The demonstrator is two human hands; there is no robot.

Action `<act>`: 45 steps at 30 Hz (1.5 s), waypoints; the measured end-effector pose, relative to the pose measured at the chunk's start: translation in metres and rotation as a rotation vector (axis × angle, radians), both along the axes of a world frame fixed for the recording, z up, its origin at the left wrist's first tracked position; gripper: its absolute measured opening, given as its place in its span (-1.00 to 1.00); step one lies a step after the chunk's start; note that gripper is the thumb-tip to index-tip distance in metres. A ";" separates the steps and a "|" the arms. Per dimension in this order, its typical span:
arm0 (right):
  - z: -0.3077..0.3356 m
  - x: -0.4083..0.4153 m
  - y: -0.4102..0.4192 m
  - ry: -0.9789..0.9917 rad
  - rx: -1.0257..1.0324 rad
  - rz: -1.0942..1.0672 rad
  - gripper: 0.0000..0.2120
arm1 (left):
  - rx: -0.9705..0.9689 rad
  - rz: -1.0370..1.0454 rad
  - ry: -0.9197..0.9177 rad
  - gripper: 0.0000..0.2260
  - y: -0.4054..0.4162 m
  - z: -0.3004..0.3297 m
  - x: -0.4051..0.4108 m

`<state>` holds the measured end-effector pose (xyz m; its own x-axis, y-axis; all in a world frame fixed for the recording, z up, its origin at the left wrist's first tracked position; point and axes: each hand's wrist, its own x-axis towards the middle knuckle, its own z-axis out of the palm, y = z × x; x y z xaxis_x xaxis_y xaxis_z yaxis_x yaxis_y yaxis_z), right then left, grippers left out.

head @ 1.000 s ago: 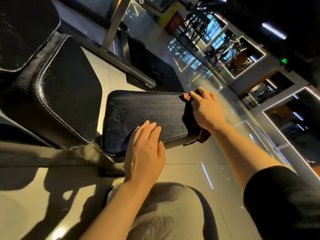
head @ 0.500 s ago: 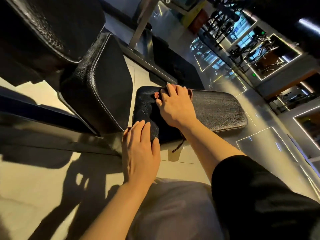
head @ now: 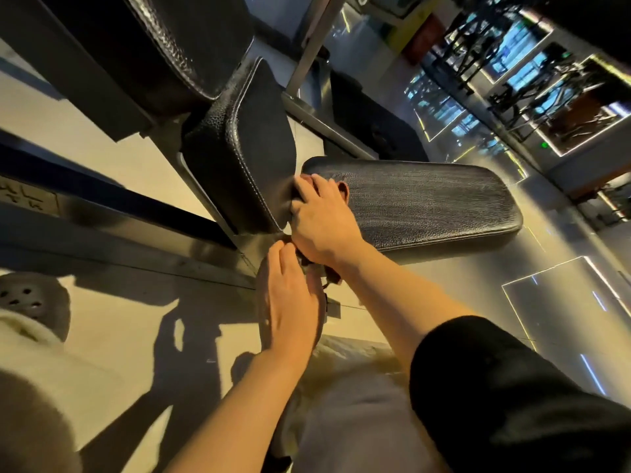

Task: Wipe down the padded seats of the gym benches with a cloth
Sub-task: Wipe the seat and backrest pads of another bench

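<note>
The right hand [head: 321, 223] pressed a soft, limp cloth [head: 342, 190] flat against the padded seat [head: 426, 203]; the left hand [head: 290, 302], fingers straight, steadied the seat's near edge.

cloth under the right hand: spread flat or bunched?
Cannot tell. The right hand covers most of the cloth on the seat pad; only reddish edges show at the fingers and wrist.

Three black pads [head: 426, 203], two hands [head: 321, 223], one cloth [head: 341, 189].
</note>
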<state>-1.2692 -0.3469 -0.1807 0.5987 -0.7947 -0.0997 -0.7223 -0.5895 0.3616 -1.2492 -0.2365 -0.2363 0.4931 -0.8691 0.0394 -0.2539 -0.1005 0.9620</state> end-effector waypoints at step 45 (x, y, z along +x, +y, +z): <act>0.022 -0.035 0.041 -0.007 0.145 0.109 -0.61 | -0.064 0.042 0.126 -0.49 0.020 0.011 -0.004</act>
